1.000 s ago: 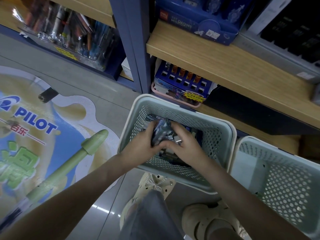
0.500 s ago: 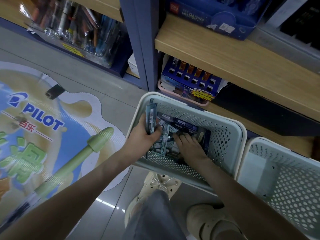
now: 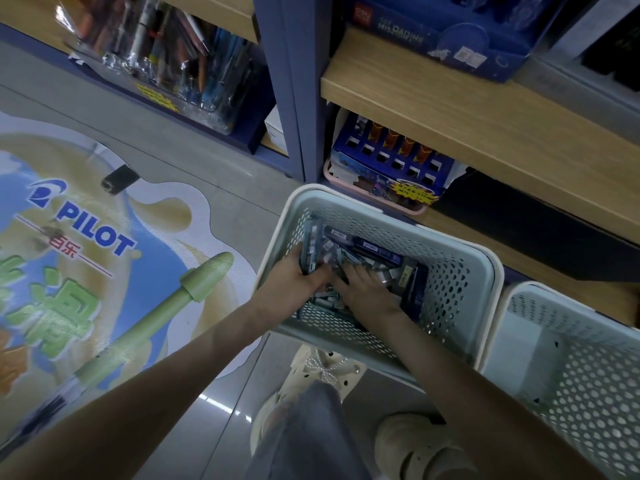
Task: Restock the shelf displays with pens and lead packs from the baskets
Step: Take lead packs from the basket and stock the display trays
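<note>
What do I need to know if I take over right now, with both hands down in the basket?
Left grip: holds a stack of blue packs upright against the left wall of the basket.
Right grip: lies open on the loose packs in that basket, pinching nothing I can see.
Display box behind the basket: orange packs at the back, with dark slots in front that look empty.
Second basket stands to the right.
Done: one handful gathered.
Left: lift it out, slot the packs into a display, then repeat for the rest.
</note>
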`<state>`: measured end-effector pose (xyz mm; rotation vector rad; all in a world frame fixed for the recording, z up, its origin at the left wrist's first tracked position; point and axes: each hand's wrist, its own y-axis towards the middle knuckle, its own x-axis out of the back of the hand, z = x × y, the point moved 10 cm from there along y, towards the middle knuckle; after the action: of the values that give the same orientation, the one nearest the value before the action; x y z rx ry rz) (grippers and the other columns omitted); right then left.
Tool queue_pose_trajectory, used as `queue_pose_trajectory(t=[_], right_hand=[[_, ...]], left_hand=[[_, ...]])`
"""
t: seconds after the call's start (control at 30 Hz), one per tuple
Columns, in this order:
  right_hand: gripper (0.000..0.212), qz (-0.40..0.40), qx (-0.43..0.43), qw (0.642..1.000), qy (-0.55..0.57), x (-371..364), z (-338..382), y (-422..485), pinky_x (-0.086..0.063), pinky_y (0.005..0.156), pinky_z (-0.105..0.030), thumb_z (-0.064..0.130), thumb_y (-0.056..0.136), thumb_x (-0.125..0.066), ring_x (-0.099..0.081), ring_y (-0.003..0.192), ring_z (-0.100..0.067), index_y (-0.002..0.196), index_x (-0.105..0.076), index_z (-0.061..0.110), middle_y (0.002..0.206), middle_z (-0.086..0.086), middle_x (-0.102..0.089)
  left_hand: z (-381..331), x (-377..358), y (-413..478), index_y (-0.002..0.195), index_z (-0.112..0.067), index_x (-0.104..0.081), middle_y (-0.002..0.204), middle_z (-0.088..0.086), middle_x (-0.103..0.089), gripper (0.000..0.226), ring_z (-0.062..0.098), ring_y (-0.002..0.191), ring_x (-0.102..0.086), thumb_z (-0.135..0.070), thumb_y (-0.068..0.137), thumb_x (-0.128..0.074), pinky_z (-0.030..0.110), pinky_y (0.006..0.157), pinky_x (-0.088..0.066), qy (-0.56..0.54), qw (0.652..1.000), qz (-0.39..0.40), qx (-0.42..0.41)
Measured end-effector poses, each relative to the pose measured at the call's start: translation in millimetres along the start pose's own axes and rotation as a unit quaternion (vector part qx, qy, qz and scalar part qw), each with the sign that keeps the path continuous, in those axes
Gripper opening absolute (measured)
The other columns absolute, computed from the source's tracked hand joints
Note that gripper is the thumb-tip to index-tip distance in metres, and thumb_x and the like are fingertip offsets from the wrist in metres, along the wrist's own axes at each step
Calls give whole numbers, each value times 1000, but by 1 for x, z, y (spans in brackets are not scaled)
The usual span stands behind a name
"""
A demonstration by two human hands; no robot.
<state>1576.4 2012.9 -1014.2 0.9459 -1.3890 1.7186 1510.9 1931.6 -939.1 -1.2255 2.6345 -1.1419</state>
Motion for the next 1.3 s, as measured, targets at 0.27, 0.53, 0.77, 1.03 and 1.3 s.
queue_pose_trajectory(t=[0.27,0.53,0.77,1.03,1.3], right_hand=[[78,-22,-22,999,-42,-12,-28,-15,-54,68,-31,-1,22,-87,-64,80,-26,98,-70,-2,89,-12,-64],[41,-78,28,996,29,14,-21,-5,-44,77,-35,17,51,-92,-39,92,-24,82,-67,5,94,-13,-60],[64,43,13,999,16,-15,13,12,-20,112,-39,-3,85,-53,-25,136,-33,143,-27,4,148,-17,-28],[55,24,41,999,-17,-6,22,15,-33,100,-35,2,83,-55,-43,121,-32,136,-40,-1,130,-18,-48],[42,48,42,998,-28,-8,24,17,-34,98,-35,1,93,-41,-43,123,-31,134,-35,0,133,-18,-47]], left_hand=[[-36,30,-22,90,-8,-54,73,8,-62,9,11,65,-60,-14,97,-53,34,64,-52,-82,993,-36,-74],[-47,53,-40,84,-13,-54,74,3,-64,15,17,74,-62,-8,98,-51,28,70,-51,-97,985,-38,-138],[-40,49,-43,85,-15,-55,80,10,-66,13,17,78,-66,-12,98,-52,38,62,-53,-108,983,-43,-139],[-38,45,-46,83,-24,-55,82,8,-63,8,13,75,-60,-21,91,-52,21,67,-48,-116,977,-61,-166],[-32,43,-51,91,-12,-56,77,-3,-59,8,0,73,-56,-19,94,-56,15,68,-45,-92,978,-96,-158]])
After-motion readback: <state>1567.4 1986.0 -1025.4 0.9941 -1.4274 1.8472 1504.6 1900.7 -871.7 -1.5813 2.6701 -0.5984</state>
